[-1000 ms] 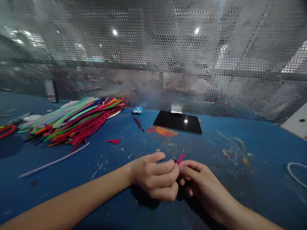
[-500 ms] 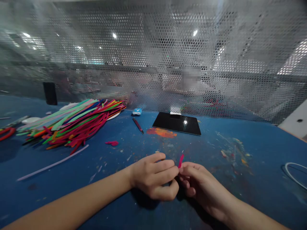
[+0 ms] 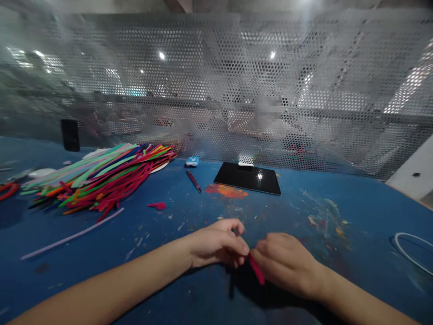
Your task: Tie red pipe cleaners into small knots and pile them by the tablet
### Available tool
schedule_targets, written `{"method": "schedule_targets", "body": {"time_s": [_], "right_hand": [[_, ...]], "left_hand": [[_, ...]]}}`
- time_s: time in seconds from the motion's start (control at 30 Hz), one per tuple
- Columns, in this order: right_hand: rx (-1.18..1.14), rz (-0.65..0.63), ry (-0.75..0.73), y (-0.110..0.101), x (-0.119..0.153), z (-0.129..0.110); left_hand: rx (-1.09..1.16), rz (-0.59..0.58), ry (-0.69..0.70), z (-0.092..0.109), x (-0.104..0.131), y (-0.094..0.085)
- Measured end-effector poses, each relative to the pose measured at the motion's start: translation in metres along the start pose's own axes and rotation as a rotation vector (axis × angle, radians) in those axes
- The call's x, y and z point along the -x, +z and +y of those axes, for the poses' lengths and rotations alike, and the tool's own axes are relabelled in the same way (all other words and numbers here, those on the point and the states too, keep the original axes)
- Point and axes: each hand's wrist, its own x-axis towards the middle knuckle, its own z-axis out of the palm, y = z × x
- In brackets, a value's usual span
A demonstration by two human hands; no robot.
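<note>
A short piece of deep pink pipe cleaner (image 3: 257,271) hangs between my hands, slanting down and to the right. My right hand (image 3: 287,264) is closed on it, knuckles up, with its fingers curled inward. My left hand (image 3: 219,243) pinches at the upper end of the same piece, thumb against fingertips, its index finger raised. The pinched tip itself is hidden by the fingers. Farther left on the blue table, a small looped pink pipe cleaner (image 3: 157,206) lies alone.
A big heap of coloured pipe cleaners (image 3: 111,176) lies at left, with one lilac pipe cleaner (image 3: 72,239) in front. Red-handled scissors (image 3: 9,191), a dark red pen-like tool (image 3: 194,181), a black tablet (image 3: 246,178) and a white cable (image 3: 407,253) are around. Perforated metal sheeting (image 3: 216,90) rises behind.
Both hands have turned over: the right now shows its back and the left its thumb side. The pink piece, which pointed up, now points down toward me. The view has tilted slightly upward.
</note>
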Motion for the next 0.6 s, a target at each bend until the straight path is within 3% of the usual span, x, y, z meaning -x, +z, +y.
{"method": "schedule_targets", "body": {"time_s": [0.07, 0.13, 0.2, 0.3, 0.37, 0.43, 0.53, 0.6], "right_hand": [[0.107, -0.073, -0.261, -0.006, -0.001, -0.002], [0.12, -0.056, -0.322, -0.008, -0.003, -0.005], [0.039, 0.041, -0.098, -0.004, -0.004, -0.007], [-0.209, 0.217, 0.459, 0.007, -0.004, -0.007], [-0.329, 0.28, 0.65, 0.013, -0.002, -0.006], [-0.349, 0.303, 0.655, 0.016, 0.001, -0.005], [-0.318, 0.279, 0.552, 0.016, 0.004, -0.003], [-0.42, 0.261, 0.632, 0.016, 0.003, -0.003]], "left_hand": [[0.047, -0.098, -0.167, -0.001, -0.001, -0.005], [0.058, -0.134, -0.209, -0.002, 0.0, -0.006], [0.064, -0.074, -0.116, 0.0, 0.0, -0.003], [0.103, 0.097, 0.156, 0.002, 0.001, 0.004], [0.149, 0.169, 0.26, 0.002, 0.001, 0.008], [0.2, 0.206, 0.284, -0.001, 0.001, 0.01], [0.267, 0.249, 0.249, -0.005, 0.0, 0.012], [0.257, 0.283, 0.246, -0.007, 0.0, 0.013]]}}
